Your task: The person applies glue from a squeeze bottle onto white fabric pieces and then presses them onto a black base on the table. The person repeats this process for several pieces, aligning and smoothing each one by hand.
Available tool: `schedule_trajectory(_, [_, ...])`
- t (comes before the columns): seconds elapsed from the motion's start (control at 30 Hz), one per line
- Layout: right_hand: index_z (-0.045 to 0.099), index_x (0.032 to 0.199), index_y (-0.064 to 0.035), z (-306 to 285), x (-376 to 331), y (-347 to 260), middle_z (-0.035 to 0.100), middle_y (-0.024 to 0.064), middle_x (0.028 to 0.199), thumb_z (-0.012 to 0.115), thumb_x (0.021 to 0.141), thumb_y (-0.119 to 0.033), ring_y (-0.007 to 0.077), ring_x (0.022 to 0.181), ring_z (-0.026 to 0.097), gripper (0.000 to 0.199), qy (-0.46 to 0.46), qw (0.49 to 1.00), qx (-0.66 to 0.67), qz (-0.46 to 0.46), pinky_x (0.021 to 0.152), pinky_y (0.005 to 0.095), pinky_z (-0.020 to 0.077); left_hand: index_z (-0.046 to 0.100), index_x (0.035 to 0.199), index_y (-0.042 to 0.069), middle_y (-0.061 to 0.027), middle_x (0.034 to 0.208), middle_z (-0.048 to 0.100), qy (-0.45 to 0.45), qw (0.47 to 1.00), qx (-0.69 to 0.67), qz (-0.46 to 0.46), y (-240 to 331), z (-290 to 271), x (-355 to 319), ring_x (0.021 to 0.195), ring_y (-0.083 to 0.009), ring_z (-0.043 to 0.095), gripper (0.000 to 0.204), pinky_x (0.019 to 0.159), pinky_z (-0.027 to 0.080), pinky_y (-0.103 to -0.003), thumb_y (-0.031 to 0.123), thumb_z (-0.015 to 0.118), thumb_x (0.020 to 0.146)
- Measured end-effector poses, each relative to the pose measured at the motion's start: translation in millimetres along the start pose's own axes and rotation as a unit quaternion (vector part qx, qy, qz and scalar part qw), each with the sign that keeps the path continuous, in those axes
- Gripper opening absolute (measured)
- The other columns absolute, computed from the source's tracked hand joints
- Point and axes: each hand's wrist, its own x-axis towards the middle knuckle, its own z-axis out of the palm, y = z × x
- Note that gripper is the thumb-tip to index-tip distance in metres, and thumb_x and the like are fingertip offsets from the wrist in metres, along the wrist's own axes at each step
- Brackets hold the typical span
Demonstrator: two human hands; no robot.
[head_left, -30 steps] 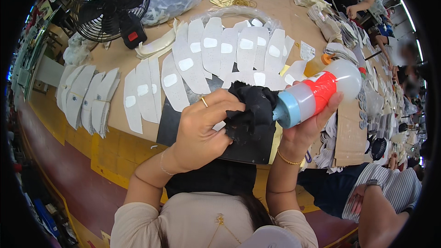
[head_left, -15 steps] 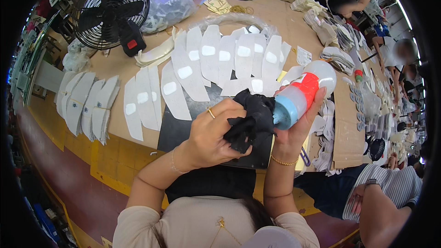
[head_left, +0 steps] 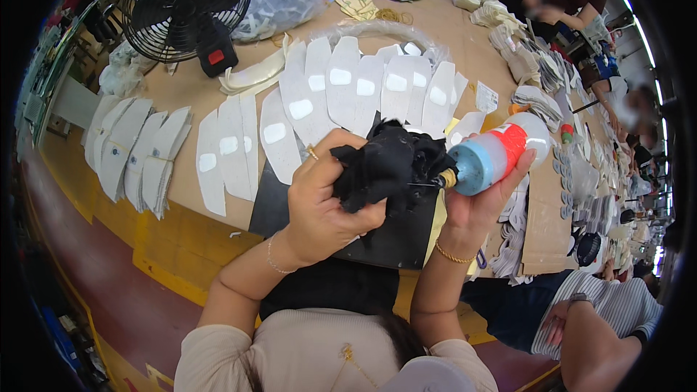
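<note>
My left hand (head_left: 323, 207) is closed around a crumpled black cloth (head_left: 381, 167), held above the near edge of the table. In my right hand (head_left: 479, 207) lies a squeeze bottle (head_left: 512, 147) with a pale body, a red wrap and a light blue cap. Tilted on its side, the bottle points its brass-coloured nozzle (head_left: 449, 178) and thin needle tip left, against or just in front of the cloth. Beyond my hands, pale grey shoe-shaped pieces (head_left: 341, 80) with white patches fan out. Under the cloth is a black board (head_left: 392, 243), partly hidden by my hands.
A black fan (head_left: 189, 11) stands at the far left, beside a clear plastic bag (head_left: 279, 0). Tied stacks of pale pieces (head_left: 127, 149) lie at the left edge. More piles line the right side near a cardboard sheet (head_left: 548, 218). A person in a striped sleeve (head_left: 610, 305) sits close on my right.
The cloth and the bottle cap have come apart a little, so the nozzle and needle now show. The bottle has shifted slightly right, and the view has moved a little.
</note>
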Motion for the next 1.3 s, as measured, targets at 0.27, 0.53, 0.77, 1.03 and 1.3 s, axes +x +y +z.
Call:
schedule_trajectory(0.27, [0.05, 0.111, -0.0064, -3, 1, -8, 0.062, 0.0112, 0.091, 0.058, 0.085, -0.057, 0.0236, 0.08, 0.063, 0.057, -0.004, 1.0, 0.006, -0.009, 0.073, 0.0363, 0.0556, 0.057, 0.104, -0.002, -0.0049, 0.108, 0.052, -0.017, 0.995, -0.063, -0.079, 3, 5, 10, 0.083, -0.0063, 0.053, 0.03, 0.069, 0.046, -0.02, -0.003, 0.064, 0.075])
schedule_trajectory(0.53, [0.048, 0.115, -0.008, -5, 0, -7, 0.061, 0.0087, 0.094, 0.055, 0.088, -0.056, 0.0215, 0.085, 0.062, 0.055, -0.004, 0.999, -0.026, -0.046, 0.078, 0.0384, 0.0538, 0.062, 0.097, -0.005, -0.0058, 0.106, 0.054, -0.068, 0.987, -0.121, -0.08, 13, 19, 7, 0.071, -0.0052, 0.055, 0.018, 0.053, 0.046, -0.02, -0.005, 0.067, 0.079])
schedule_trajectory(0.77, [0.047, 0.115, -0.0073, -8, -4, -8, 0.061, 0.0103, 0.094, 0.053, 0.087, -0.059, 0.0218, 0.084, 0.062, 0.059, -0.033, 0.996, -0.04, -0.066, 0.078, 0.0376, 0.054, 0.064, 0.09, -0.006, -0.0105, 0.096, 0.058, -0.148, 0.988, 0.041, 0.034, 15, 7, 16, 0.061, -0.0154, 0.058, 0.019, 0.054, 0.046, -0.027, -0.007, 0.066, 0.071])
schedule_trajectory(1.03, [0.044, 0.119, -0.0081, -8, -6, -5, 0.059, 0.0095, 0.097, 0.053, 0.087, -0.06, 0.0203, 0.086, 0.061, 0.062, -0.017, 0.993, -0.075, -0.086, 0.081, 0.0371, 0.0531, 0.059, 0.078, -0.004, -0.0139, 0.089, 0.059, -0.13, 0.973, 0.163, 0.102, 20, 5, 13, 0.059, -0.0223, 0.057, 0.017, 0.051, 0.045, -0.03, -0.001, 0.071, 0.066])
schedule_trajectory(1.3, [0.043, 0.123, -0.0095, -8, -10, -1, 0.057, 0.0055, 0.103, 0.054, 0.086, -0.06, 0.0164, 0.094, 0.059, 0.064, -0.011, 0.988, -0.095, -0.124, 0.085, 0.0332, 0.0508, 0.052, 0.074, -0.001, -0.0134, 0.081, 0.057, -0.053, 0.966, 0.209, 0.142, 13, 14, 16, 0.059, -0.0271, 0.054, 0.027, 0.05, 0.045, -0.032, 0.001, 0.075, 0.059])
